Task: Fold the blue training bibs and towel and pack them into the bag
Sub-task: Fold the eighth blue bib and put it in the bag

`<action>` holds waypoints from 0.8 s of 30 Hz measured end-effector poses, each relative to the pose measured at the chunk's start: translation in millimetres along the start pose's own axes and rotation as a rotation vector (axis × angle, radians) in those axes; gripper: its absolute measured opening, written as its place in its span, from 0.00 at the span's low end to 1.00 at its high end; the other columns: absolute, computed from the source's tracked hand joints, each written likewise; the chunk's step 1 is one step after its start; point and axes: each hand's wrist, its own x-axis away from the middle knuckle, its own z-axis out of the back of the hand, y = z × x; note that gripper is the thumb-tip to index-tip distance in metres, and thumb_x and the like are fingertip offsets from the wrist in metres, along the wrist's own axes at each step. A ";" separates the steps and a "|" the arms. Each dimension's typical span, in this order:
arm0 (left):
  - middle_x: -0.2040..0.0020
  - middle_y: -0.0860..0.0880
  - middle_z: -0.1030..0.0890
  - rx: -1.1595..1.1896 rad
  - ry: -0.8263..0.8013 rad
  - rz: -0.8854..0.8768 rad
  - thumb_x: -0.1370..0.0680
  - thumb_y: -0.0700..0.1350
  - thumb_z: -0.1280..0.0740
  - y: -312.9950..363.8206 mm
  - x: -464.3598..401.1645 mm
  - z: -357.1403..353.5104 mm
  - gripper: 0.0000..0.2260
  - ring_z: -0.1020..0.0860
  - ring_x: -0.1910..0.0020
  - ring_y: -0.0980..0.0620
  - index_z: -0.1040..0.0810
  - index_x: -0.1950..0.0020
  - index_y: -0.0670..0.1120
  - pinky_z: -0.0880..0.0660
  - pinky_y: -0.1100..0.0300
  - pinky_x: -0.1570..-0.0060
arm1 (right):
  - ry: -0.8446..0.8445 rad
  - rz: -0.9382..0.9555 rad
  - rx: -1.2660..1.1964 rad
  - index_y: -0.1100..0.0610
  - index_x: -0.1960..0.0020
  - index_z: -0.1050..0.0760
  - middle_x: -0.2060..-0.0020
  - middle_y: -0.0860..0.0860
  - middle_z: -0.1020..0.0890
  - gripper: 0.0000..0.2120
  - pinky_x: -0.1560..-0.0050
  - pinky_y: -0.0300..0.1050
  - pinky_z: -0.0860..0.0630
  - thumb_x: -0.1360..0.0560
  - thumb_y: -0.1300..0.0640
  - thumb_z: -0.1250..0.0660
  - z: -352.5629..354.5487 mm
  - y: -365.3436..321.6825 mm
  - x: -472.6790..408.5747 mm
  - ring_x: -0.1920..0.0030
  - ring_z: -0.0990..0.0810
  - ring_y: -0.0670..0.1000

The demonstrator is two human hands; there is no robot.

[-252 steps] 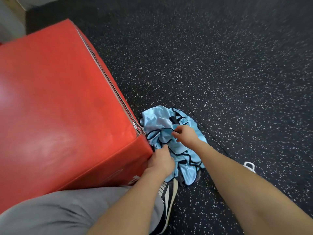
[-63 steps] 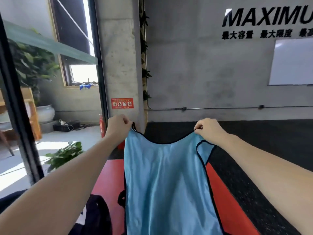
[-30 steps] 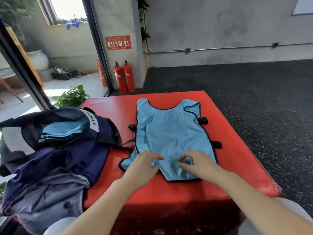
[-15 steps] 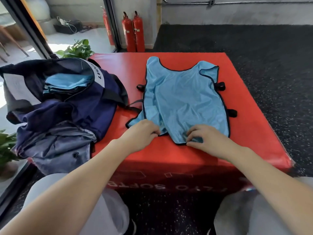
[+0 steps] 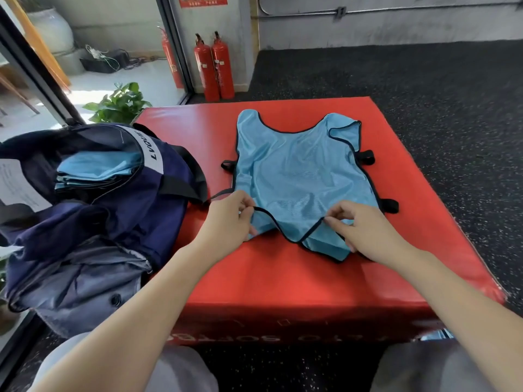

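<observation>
A light blue training bib with black trim lies spread on the red soft box, neck opening at the far side. My left hand pinches the near left corner of its bottom hem. My right hand pinches the near right part of the hem, and both lift the top layer off the box. A navy bag stands open at the left of the box, with folded blue bibs inside it.
Two red fire extinguishers stand by the concrete pillar behind the box. A potted plant sits beyond the bag near a glass door frame. Black speckled rubber floor surrounds the box. My knees are below the box's front.
I picked a bib from the pile on the floor, held it up and laid it flat on the red box. Both hands now pinch and lift its near hem.
</observation>
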 end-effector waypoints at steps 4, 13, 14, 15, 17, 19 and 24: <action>0.58 0.44 0.17 0.091 0.086 0.002 0.19 0.35 0.38 2.0 -13.3 0.6 0.06 0.15 0.62 0.54 0.23 0.51 0.43 0.18 0.59 0.57 | -0.033 -0.166 -0.253 0.59 0.50 0.25 0.60 0.55 0.18 0.07 0.69 0.46 0.22 0.22 0.58 0.28 5.5 -8.4 -12.1 0.65 0.14 0.57; 0.59 0.53 0.18 -0.026 0.349 -0.191 0.20 0.39 0.36 -1.7 -51.0 27.0 0.06 0.20 0.59 0.52 0.22 0.51 0.48 0.25 0.63 0.56 | 0.285 -0.032 0.245 0.46 0.54 0.20 0.62 0.44 0.17 0.10 0.57 0.26 0.29 0.28 0.61 0.26 50.6 12.2 -41.7 0.63 0.22 0.37; 0.59 0.53 0.18 -0.031 0.364 -0.196 0.20 0.38 0.36 -1.7 -54.6 29.5 0.06 0.21 0.59 0.53 0.22 0.51 0.49 0.27 0.66 0.58 | 0.339 -0.028 0.233 0.48 0.53 0.19 0.62 0.45 0.16 0.10 0.56 0.28 0.27 0.27 0.63 0.27 55.8 13.9 -44.7 0.63 0.20 0.39; 0.59 0.53 0.18 -0.034 0.374 -0.198 0.20 0.38 0.36 -1.6 -57.6 31.2 0.06 0.22 0.59 0.53 0.22 0.51 0.49 0.29 0.71 0.61 | 0.386 -0.021 0.212 0.50 0.52 0.18 0.62 0.47 0.16 0.10 0.56 0.27 0.27 0.27 0.64 0.28 60.3 15.0 -46.2 0.62 0.19 0.39; 0.59 0.51 0.18 -0.024 0.376 -0.193 0.19 0.38 0.36 -2.5 -62.8 33.8 0.06 0.23 0.58 0.53 0.22 0.50 0.48 0.31 0.75 0.63 | 0.465 0.000 0.170 0.53 0.49 0.17 0.59 0.48 0.15 0.11 0.55 0.23 0.30 0.26 0.66 0.30 67.3 17.2 -48.3 0.58 0.18 0.40; 0.58 0.50 0.18 -0.026 0.382 -0.193 0.19 0.38 0.36 -6.3 -66.4 35.4 0.06 0.22 0.59 0.52 0.22 0.49 0.48 0.31 0.74 0.63 | 0.514 0.027 0.151 0.53 0.47 0.17 0.56 0.47 0.16 0.10 0.54 0.22 0.31 0.25 0.64 0.30 71.2 17.2 -47.6 0.59 0.17 0.46; 0.58 0.52 0.18 -0.088 0.326 -0.218 0.19 0.38 0.37 -24.1 -67.4 33.2 0.06 0.22 0.60 0.55 0.21 0.48 0.47 0.30 0.72 0.61 | 0.491 0.091 0.225 0.51 0.49 0.16 0.58 0.44 0.16 0.08 0.55 0.35 0.28 0.24 0.62 0.30 69.3 24.5 -42.6 0.59 0.21 0.47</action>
